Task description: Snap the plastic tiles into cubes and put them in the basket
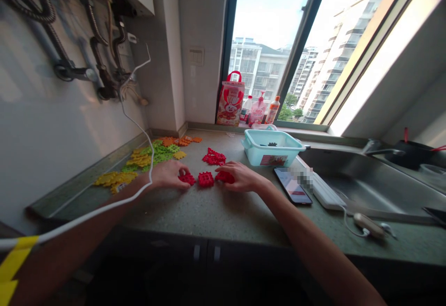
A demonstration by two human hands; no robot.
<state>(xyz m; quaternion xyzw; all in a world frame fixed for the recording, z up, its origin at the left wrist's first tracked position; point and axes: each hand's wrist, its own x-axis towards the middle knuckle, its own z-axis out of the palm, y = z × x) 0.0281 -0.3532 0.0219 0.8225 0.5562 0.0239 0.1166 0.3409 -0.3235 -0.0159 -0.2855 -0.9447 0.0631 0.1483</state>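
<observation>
On the counter, my left hand (170, 174) has its fingers curled over a red interlocking toy piece (187, 179). To its right, my right hand (242, 176) grips another red block (224, 177), largely covered by the fingers. Between the two hands stands a red block (205, 179) with toothed edges, touched by neither. Just behind it lies a small heap of loose red pieces (214, 157). Yellow pieces (113, 179), green pieces (163, 152) and orange pieces (176, 141) spread out flat beyond my left hand.
A light blue basin (273, 158) with a few dark pieces inside stands at the back right. A phone (291, 186), a white power strip (325, 192) and the sink (351, 185) lie to the right. A white cable (114, 205) crosses over my left arm.
</observation>
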